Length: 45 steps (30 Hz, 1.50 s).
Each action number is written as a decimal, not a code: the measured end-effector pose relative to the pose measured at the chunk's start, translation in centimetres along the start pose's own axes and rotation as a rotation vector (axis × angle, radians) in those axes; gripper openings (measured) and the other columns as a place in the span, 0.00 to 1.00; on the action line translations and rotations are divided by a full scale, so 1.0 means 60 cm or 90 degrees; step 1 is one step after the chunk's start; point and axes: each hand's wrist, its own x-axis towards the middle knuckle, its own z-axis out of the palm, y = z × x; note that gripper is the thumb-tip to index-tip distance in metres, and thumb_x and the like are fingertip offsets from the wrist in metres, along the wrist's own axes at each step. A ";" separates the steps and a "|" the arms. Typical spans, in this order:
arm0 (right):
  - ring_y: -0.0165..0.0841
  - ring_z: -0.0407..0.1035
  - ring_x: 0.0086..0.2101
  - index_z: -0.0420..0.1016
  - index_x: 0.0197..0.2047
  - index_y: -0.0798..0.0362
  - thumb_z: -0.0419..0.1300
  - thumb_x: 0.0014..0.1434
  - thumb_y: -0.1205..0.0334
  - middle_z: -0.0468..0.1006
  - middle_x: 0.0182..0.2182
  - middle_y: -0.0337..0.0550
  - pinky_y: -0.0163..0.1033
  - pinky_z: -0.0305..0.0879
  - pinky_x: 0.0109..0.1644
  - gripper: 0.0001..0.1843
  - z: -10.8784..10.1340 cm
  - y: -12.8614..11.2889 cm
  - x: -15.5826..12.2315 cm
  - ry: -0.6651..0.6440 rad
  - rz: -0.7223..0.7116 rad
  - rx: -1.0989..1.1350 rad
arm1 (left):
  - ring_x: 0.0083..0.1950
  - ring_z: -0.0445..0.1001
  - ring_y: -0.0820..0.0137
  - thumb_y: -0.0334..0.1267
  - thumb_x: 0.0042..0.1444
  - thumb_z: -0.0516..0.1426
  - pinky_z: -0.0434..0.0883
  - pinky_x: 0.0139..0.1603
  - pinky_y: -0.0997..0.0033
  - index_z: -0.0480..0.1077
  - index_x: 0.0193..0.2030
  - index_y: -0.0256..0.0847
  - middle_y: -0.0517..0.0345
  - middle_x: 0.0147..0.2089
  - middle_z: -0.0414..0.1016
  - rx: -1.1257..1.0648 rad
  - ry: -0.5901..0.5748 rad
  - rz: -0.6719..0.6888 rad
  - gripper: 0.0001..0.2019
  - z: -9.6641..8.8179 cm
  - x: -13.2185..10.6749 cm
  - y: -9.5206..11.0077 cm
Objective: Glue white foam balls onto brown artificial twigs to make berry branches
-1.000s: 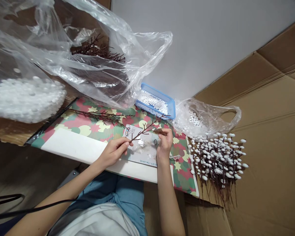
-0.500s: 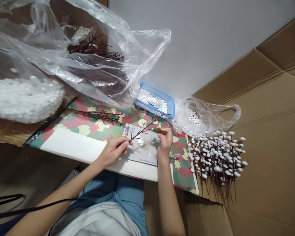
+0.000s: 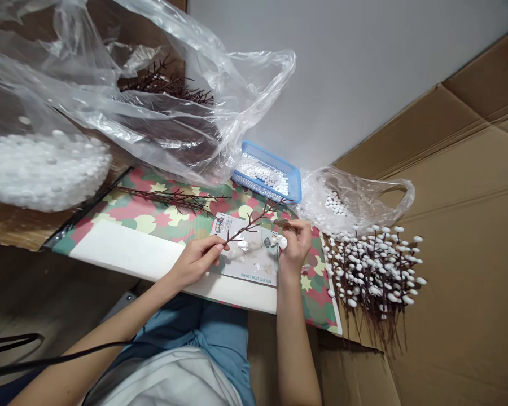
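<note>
My left hand [image 3: 197,260] is shut on the lower end of a bare brown branching twig [image 3: 249,225], which reaches up and right over a printed card [image 3: 241,270] marked as a hot melt glue gun sheet. My right hand [image 3: 295,247] pinches a small brown stick [image 3: 284,224] at its fingertips. Beside those fingers lies a small teal-and-white object [image 3: 271,241], its kind unclear, partly hidden by the hand. White fluff [image 3: 241,248] sits on the card between my hands.
A second twig [image 3: 169,197] lies on a camouflage-patterned mat [image 3: 315,299]. Beyond stand a blue basket of white foam beads [image 3: 265,175], plastic bags of beads [image 3: 342,203] and twigs [image 3: 165,84], and white-budded stems [image 3: 375,276] on cardboard [image 3: 461,225].
My right hand has moved a little to the right, and the white end of the small object now shows beside it. My left hand and the twig have barely moved.
</note>
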 end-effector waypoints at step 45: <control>0.32 0.64 0.34 0.69 0.30 0.51 0.56 0.49 0.63 0.67 0.29 0.36 0.38 0.60 0.40 0.04 -0.010 0.014 0.029 0.004 0.038 -0.011 | 0.21 0.61 0.75 0.44 0.60 0.48 0.58 0.22 0.76 0.73 0.37 0.34 0.62 0.20 0.67 0.012 -0.013 0.017 0.17 0.000 -0.001 -0.005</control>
